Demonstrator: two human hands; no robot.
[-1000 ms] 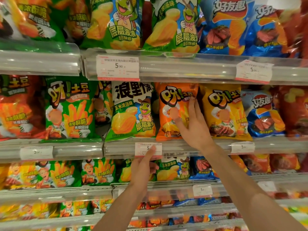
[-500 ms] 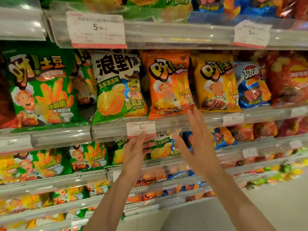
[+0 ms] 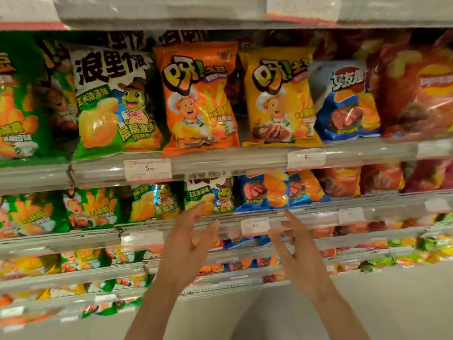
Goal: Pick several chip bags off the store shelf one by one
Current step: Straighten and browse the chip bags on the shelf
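Both hands have dropped away from the chip row since a second ago, when the right one lay flat on the orange bag and the left touched a price tag; now neither touches anything. Left hand (image 3: 186, 244) hangs in the air in front of the lower shelf edge (image 3: 306, 218), fingers loosely spread and holding nothing. Right hand (image 3: 297, 256) is likewise released, fingers straight and fanned, just beside a small white price tag (image 3: 255, 226) clipped on that edge. Open air lies between the two palms, and pale floor (image 3: 392, 303) shows below the forearms (the whole view is somewhat blurred).

Up on the shelf above, the orange chip bag (image 3: 198, 99) stands upright, its bottom corner at the clear front rail (image 3: 232, 160). To its left leans a green and white frog bag (image 3: 115, 104); to its right stands a yellow bag (image 3: 279, 99), then a blue bag (image 3: 348, 101) and a red bag (image 3: 416, 89). A dark gap shows between the orange and yellow bags. A price label (image 3: 147, 170) reading 5.90 sits on the rail under the frog bag's right side. Smaller green and blue bags fill the lower shelves behind the hands
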